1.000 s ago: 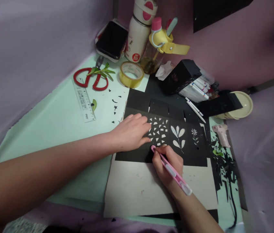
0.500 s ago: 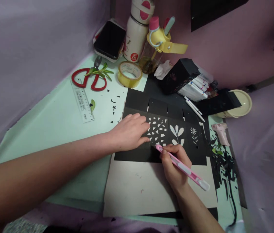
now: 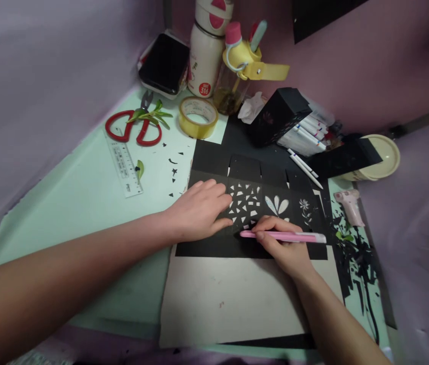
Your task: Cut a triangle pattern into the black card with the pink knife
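My left hand (image 3: 204, 210) lies flat on a sheet of black paper (image 3: 207, 247), fingers stretched out beside a patch of small cut-out shapes. In my right hand (image 3: 285, 246) is a pink craft knife (image 3: 283, 236), gripped like a pen and lying nearly level. Its tip meets the black paper just below the cut-out patch; the blade itself is too dark to make out. Right of the patch the paper has a leaf-shaped cut-out (image 3: 276, 204) and a small flower cut-out (image 3: 305, 205), the leaf partly hidden by my right hand. Underneath is a pale board (image 3: 214, 304).
Red-handled scissors (image 3: 149, 133), a clear ruler (image 3: 125, 167) and a tape roll (image 3: 198, 119) lie left and behind. Two bottles stand at the back near a black paper box (image 3: 275, 119). On the right are a pink glue gun (image 3: 350, 205) and black paper scraps (image 3: 359, 258).
My right hand has turned the craft knife from a slant to nearly level, its tip slightly lower and left. My left hand stays on the paper. The view has shifted a little.
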`<state>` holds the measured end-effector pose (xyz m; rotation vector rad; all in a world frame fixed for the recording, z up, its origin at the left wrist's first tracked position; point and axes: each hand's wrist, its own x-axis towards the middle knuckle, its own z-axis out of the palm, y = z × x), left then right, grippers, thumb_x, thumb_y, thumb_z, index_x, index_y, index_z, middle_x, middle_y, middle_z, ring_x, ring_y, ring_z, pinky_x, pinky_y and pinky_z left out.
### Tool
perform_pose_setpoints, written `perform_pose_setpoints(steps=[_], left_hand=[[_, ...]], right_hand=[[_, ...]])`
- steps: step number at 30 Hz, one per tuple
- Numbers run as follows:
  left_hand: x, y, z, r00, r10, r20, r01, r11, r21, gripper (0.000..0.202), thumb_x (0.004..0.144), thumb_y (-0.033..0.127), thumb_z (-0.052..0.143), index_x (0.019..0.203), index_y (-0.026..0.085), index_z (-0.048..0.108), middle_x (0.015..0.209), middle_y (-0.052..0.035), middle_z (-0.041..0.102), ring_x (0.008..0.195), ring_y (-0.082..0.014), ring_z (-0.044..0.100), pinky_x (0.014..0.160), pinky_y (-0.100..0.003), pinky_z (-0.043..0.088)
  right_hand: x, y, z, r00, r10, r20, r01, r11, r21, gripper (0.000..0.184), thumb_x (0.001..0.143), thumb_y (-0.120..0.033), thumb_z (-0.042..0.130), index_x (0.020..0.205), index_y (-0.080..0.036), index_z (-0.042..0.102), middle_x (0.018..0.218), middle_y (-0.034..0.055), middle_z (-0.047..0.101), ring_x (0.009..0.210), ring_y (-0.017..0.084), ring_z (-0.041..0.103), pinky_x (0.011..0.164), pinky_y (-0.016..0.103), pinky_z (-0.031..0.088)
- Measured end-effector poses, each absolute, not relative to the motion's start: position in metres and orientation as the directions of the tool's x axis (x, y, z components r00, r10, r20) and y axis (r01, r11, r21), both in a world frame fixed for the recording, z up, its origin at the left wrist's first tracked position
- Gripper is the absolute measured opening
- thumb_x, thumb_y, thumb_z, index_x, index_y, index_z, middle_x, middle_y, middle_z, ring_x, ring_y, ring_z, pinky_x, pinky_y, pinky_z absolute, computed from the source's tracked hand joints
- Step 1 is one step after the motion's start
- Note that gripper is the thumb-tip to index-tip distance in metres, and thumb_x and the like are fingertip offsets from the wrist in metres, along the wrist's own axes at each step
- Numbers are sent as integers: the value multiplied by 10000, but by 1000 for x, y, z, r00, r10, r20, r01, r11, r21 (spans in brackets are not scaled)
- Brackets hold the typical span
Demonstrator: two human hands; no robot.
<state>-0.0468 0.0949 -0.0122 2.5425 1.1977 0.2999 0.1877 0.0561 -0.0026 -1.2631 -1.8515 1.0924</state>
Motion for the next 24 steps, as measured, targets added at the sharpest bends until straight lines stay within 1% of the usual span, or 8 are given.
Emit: perform_pose_setpoints(steps=[2, 5, 7, 12, 24], left_hand=[[-48, 95, -12, 638, 768, 54, 700, -608, 375, 351, 855, 513, 658, 845, 173, 567, 947, -71, 559, 908, -248, 499, 725, -340, 355], [-49, 95, -12, 652, 757, 49, 687, -617, 383, 445, 765, 584, 718, 852, 177, 560, 953, -68, 546, 914, -260, 490, 721, -344, 346], [-49, 96, -12, 657, 752, 49, 683, -621, 383, 489, 730, 616, 732, 864, 177, 560, 957, -66, 540, 917, -263, 485, 721, -343, 336], [-50, 96, -12, 664, 746, 50, 677, -628, 383, 518, 721, 637, 737, 873, 177, 556, 965, -64, 535, 915, -255, 477, 718, -332, 322], [-50, 96, -12, 662, 748, 56, 676, -627, 386, 534, 713, 651, 743, 859, 175, 550, 955, -59, 535, 891, -246, 477, 700, -329, 329]], right_hand=[[186, 56, -6, -344, 935, 86, 423, 236, -875, 88, 828, -210, 646, 756, -192, 693, 716, 16, 714, 651, 155, 660, 591, 264, 523], [184, 54, -7, -363, 925, 109, 450, 277, -849, 37, 795, -192, 662, 782, -197, 696, 739, 17, 730, 661, 160, 677, 573, 260, 529], [183, 53, -7, -365, 923, 125, 462, 296, -836, 42, 783, -176, 667, 783, -203, 699, 737, 11, 735, 656, 157, 684, 564, 256, 530], [182, 53, -7, -370, 915, 161, 447, 328, -833, 46, 785, -166, 677, 797, -201, 704, 740, 9, 740, 659, 154, 697, 565, 258, 542], [182, 53, -8, -370, 916, 157, 476, 332, -815, 33, 789, -164, 690, 773, -192, 698, 733, 19, 741, 651, 155, 701, 561, 252, 535]])
